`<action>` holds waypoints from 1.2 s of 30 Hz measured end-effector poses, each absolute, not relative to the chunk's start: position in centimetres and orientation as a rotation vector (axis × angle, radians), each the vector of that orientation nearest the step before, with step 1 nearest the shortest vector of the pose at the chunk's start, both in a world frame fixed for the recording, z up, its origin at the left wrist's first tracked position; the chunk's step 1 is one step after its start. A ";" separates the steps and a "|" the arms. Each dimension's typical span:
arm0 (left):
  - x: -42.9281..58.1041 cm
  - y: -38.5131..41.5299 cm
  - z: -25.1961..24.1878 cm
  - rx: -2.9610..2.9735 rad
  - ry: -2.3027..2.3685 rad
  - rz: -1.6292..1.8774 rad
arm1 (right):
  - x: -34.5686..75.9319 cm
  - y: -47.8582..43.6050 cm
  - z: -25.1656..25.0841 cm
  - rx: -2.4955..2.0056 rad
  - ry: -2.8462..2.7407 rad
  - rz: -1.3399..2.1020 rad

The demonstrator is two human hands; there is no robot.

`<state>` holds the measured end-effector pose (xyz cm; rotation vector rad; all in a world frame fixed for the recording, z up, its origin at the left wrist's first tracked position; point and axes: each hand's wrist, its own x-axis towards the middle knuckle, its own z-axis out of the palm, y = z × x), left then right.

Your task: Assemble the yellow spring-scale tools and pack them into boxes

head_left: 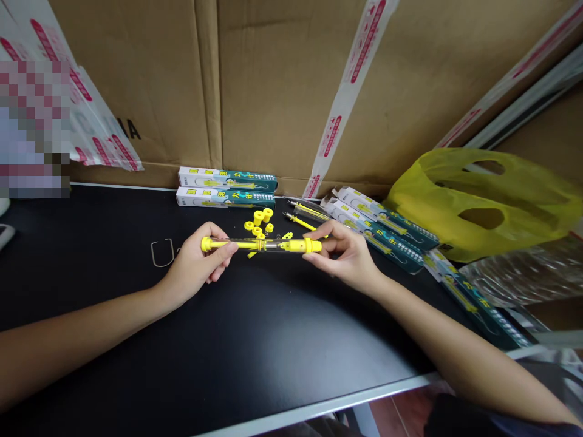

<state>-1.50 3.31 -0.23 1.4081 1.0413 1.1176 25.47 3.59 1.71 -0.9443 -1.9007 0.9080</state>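
Observation:
A clear tubular spring scale [273,244] with yellow ends is held level between my two hands above the black table. My left hand [200,258] is closed around its left end, thumb along the tube. At the right end, my right hand [342,250] pinches the yellow cap between thumb and fingers. Behind the tube lie several small yellow plastic rings and caps [258,216], partly hidden by it. A bent wire hook [163,252] rests left of my left hand. Thin yellow rods with metal tips [298,222] lie beyond my right hand.
Two printed boxes [226,197] stand along the back edge. More such boxes [373,227] lie at the right, near a yellow plastic bag [423,212] and clear plastic packaging [505,273]. A large taped cardboard box [273,91] walls off the back. The table's pale front edge [319,408] runs below.

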 end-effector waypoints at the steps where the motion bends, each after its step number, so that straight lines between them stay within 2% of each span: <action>1: -1.5 3.3 -0.2 1.406 1.041 1.117 | 25.6 3.8 1.7 -0.927 -1.934 0.813; 6: -1.4 3.3 -0.2 1.401 1.055 1.127 | 25.9 4.5 1.9 -0.848 -2.084 0.343; 11: -1.5 3.4 -0.3 1.404 1.062 1.125 | 25.7 4.6 2.1 -0.801 -2.112 0.271; 18: -1.5 3.2 -0.3 1.410 1.064 1.120 | 25.6 4.5 1.9 -0.781 -2.106 0.378; 31: -1.5 3.4 -0.3 1.412 1.047 1.115 | 25.2 3.6 1.5 -0.882 -1.896 0.916; 36: -1.5 3.3 -0.3 1.404 1.057 1.105 | 24.9 3.5 1.6 -0.850 -1.850 1.001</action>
